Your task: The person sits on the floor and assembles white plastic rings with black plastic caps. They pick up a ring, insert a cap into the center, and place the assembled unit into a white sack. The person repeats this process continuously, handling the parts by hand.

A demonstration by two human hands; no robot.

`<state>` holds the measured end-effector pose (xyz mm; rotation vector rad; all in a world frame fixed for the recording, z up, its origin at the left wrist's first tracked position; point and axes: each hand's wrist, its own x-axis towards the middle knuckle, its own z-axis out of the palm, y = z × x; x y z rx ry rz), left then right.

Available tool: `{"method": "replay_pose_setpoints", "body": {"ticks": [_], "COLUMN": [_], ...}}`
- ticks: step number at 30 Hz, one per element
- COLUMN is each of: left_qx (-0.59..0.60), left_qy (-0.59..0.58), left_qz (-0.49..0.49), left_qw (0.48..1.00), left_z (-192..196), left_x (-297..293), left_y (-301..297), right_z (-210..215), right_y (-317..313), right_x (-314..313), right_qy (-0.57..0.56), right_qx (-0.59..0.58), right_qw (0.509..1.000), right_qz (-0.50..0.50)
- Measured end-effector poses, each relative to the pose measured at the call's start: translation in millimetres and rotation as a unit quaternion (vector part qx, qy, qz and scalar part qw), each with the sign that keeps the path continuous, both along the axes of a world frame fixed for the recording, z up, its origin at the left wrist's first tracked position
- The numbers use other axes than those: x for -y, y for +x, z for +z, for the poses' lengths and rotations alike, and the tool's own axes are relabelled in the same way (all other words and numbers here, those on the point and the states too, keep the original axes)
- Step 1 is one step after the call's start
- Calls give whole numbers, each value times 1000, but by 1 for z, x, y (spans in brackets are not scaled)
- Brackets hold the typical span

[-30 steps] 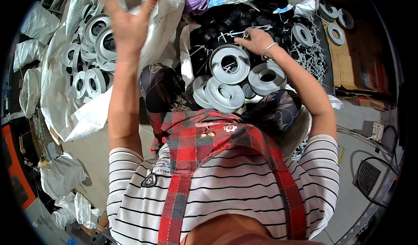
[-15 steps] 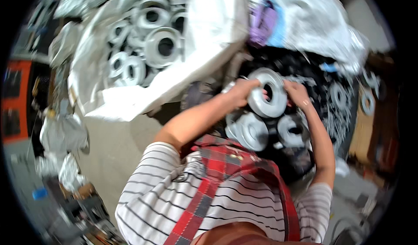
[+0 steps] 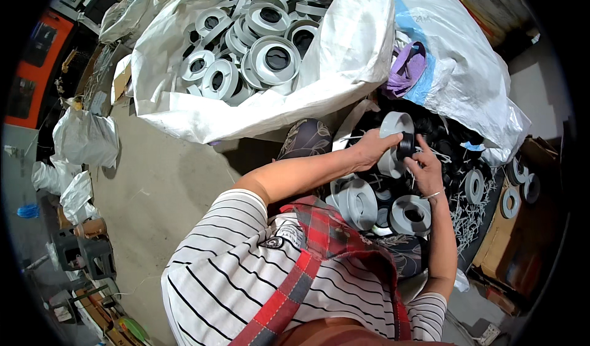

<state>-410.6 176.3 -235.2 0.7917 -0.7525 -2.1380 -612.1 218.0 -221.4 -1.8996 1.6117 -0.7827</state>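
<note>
My left hand point(image 3: 372, 149) grips a light grey plastic ring point(image 3: 391, 123), which is tipped up on its edge. A black plastic ring point(image 3: 405, 147) sits at the middle of the grey one, facing my right hand point(image 3: 428, 171). My right thumb and forefinger hold the black ring from the right. Just below lie more grey rings, among them a stacked group point(image 3: 358, 204) on the left and a single one point(image 3: 410, 214) on the right. Beyond my hands a heap of black parts point(image 3: 433, 126) spreads out, partly hidden by them.
A large white woven sack point(image 3: 258, 121) full of grey rings with black centres stands at the upper left. Another white sack point(image 3: 467, 57) with a purple strap bundle point(image 3: 407, 69) is upper right. Thin white plastic scraps point(image 3: 470, 217) and a cardboard box point(image 3: 501, 235) lie right.
The grey ring has turned from face-up to edge-on. A black ring now shows at its centre, and my right hand has come onto it. The whole view has shifted.
</note>
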Motion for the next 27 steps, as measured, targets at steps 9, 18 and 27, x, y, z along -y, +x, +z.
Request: {"method": "replay_pose_setpoints", "body": {"ticks": [9, 18, 27], "left_qx": [147, 22, 300], "left_qy": [-173, -99, -369], "left_qz": [-62, -102, -19], "left_qw": [972, 990, 880], "left_z": [15, 49, 83], "left_x": [-22, -38, -26], "left_y": [31, 50, 63], "right_z": [61, 76, 33], "right_y": [51, 57, 38], "right_x": [-28, -28, -32], "right_qy": [-5, 315, 407], "right_qx": [-116, 185, 528], "right_qw": [993, 920, 745], "right_qz": [4, -145, 5]}}
